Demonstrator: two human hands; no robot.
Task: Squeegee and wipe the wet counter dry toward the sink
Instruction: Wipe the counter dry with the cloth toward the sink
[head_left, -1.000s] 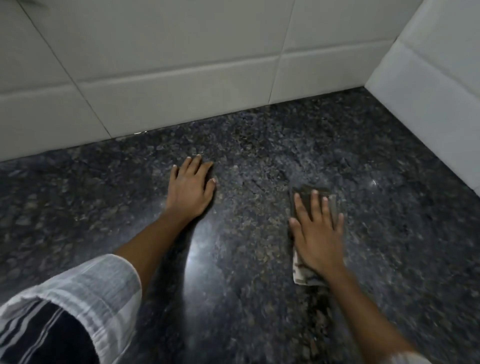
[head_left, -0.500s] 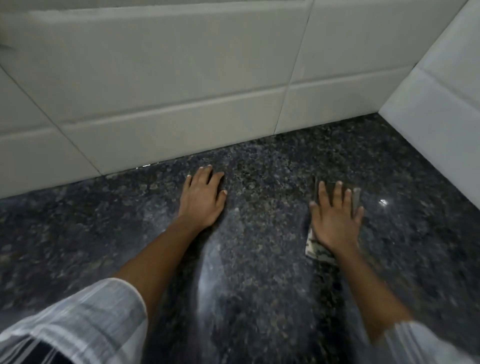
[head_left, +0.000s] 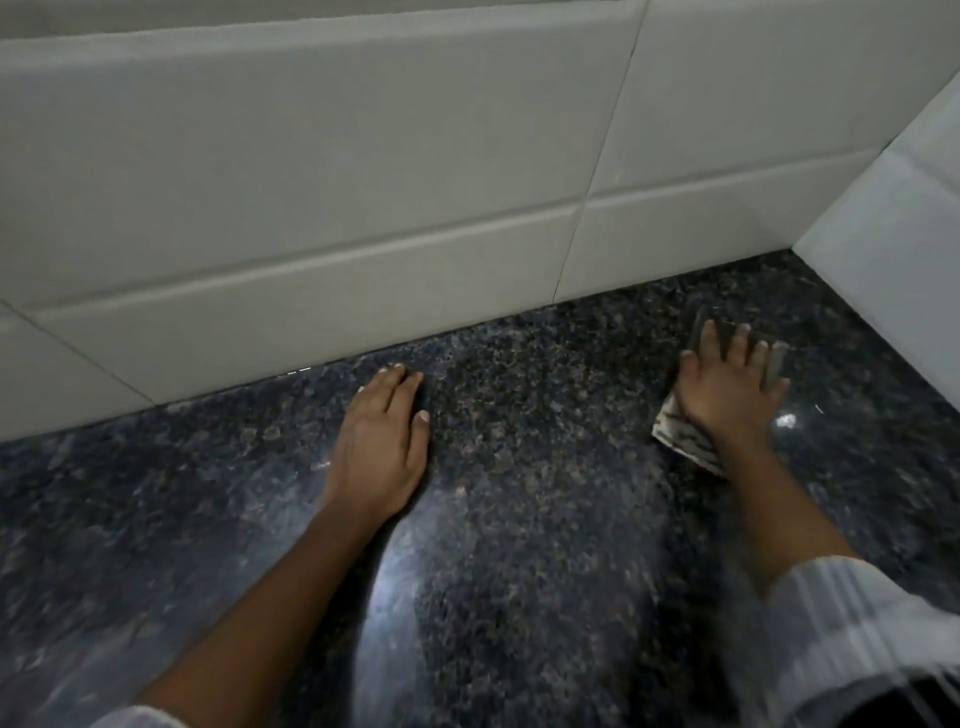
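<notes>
The dark speckled granite counter (head_left: 519, 519) fills the lower half of the view and shines wet in streaks. My right hand (head_left: 727, 384) presses flat, fingers spread, on a small folded patterned cloth (head_left: 680, 439) near the back right corner. Most of the cloth is hidden under the palm; its pale near edge and a dark far edge show. My left hand (head_left: 382, 441) lies flat on the bare counter to the left, fingers together, holding nothing. No squeegee or sink is in view.
A white tiled back wall (head_left: 363, 208) meets the counter just beyond my fingertips. A white tiled side wall (head_left: 893, 249) closes the corner on the right. A bright light glint (head_left: 785, 421) sits beside my right wrist.
My right hand has slid the cloth away from me toward the back right corner. The left hand stays planted, fingers now closer together. The view has tilted up, showing more wall.
</notes>
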